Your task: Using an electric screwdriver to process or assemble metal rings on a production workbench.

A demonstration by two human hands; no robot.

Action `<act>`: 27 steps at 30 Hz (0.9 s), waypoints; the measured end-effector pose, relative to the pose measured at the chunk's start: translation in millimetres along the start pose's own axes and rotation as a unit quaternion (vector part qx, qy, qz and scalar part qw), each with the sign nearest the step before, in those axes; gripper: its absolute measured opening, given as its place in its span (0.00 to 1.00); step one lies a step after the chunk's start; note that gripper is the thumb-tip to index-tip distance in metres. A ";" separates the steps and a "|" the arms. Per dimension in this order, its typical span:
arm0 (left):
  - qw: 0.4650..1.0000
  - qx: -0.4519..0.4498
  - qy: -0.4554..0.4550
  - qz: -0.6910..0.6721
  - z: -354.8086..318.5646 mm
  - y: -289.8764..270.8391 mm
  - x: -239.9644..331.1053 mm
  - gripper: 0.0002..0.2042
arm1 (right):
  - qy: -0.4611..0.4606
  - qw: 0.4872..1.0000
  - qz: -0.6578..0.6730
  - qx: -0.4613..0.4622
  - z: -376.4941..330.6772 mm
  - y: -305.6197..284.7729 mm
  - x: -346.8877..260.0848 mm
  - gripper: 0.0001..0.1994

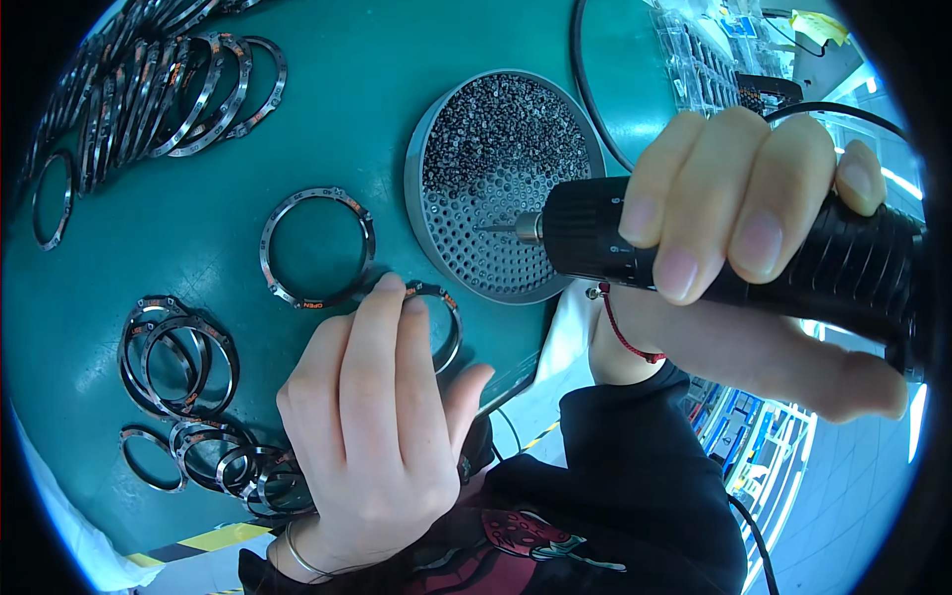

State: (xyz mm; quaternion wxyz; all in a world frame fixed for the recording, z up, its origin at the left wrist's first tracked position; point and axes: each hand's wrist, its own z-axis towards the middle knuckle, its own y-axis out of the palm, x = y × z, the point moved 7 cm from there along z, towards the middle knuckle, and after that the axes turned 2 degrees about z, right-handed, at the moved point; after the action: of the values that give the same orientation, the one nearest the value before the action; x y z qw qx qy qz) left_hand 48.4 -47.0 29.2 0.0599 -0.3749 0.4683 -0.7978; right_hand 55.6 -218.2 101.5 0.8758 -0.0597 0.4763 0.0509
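My right hand [754,213] is wrapped round a black electric screwdriver [595,233]. Its thin bit points left, over a round grey tray [421,213] of small dark screws sitting in a perforated plate. My left hand [372,426] lies palm down on the green table, fingers stretched and thumb apart. The fingertips rest at a small metal ring [456,332], partly hidden under the hand. Just beyond them lies a larger dark metal ring [266,248] with small marks round its rim; one fingertip is close to its lower right edge, and whether it touches I cannot tell.
Many similar rings [149,109] stand in leaning rows at the far left. Smaller heaps of rings [188,367] lie left of my left hand. A black cable [585,89] runs behind the tray. Clear plastic trays [699,64] are at the far right; yellow-black tape [213,538] marks the near side.
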 end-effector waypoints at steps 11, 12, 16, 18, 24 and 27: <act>0.998 0.050 0.030 0.008 7.1 5.6 2.4 0.15 | -0.050 0.992 0.072 0.088 -5.4 -9.3 -18.2 0.39; 0.998 0.051 0.034 0.008 7.8 6.7 3.5 0.15 | -0.060 0.990 0.080 0.096 -6.8 -6.6 -18.2 0.37; 0.998 0.047 0.032 0.009 9.2 8.0 3.3 0.15 | -0.055 0.997 0.048 0.025 -3.6 16.8 1.0 0.36; 0.999 0.041 0.025 0.005 8.7 8.5 2.5 0.15 | -0.058 0.997 0.040 0.013 -5.7 20.1 5.8 0.38; 0.998 0.046 0.032 -0.004 10.6 6.0 3.3 0.14 | -0.054 0.998 0.015 -0.002 -1.4 26.1 5.0 0.40; 0.998 0.047 0.031 -0.005 9.4 6.0 3.5 0.14 | -0.047 0.999 0.018 -0.019 0.0 28.3 7.5 0.39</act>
State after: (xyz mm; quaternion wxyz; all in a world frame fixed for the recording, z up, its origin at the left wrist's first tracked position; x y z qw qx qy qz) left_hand 50.6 -58.4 29.0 0.0592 -0.3494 0.4304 -0.8302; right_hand 55.5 -190.0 93.5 0.8948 -0.0649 0.4346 0.0787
